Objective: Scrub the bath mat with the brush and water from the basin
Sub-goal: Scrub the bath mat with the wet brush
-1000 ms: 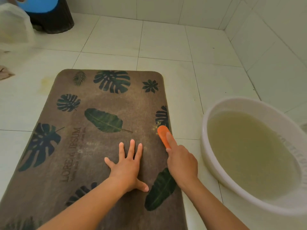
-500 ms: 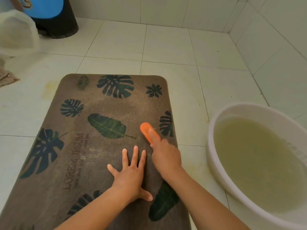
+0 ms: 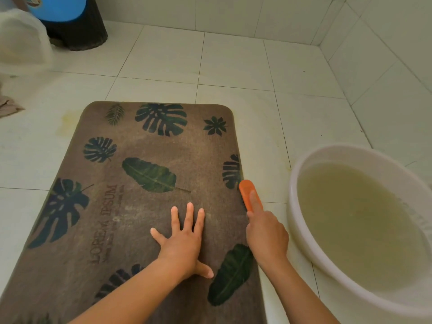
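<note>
Brown bath mat, orange brush and white water basin on the pale tiled floor.

The rectangular brown fabric bath mat [image 3: 145, 206], printed with dark green leaves and the words "LOREM IPSUM", lies flat on the floor, its far end with rounded corners, its near end running out of view. The orange plastic scrubbing brush [image 3: 249, 192] sits at the mat's right edge, pointing away, its near end gripped in a hand. The round white plastic basin [image 3: 295, 206] stands on the floor just beside the mat's right edge, holding cloudy yellowish water.
</note>
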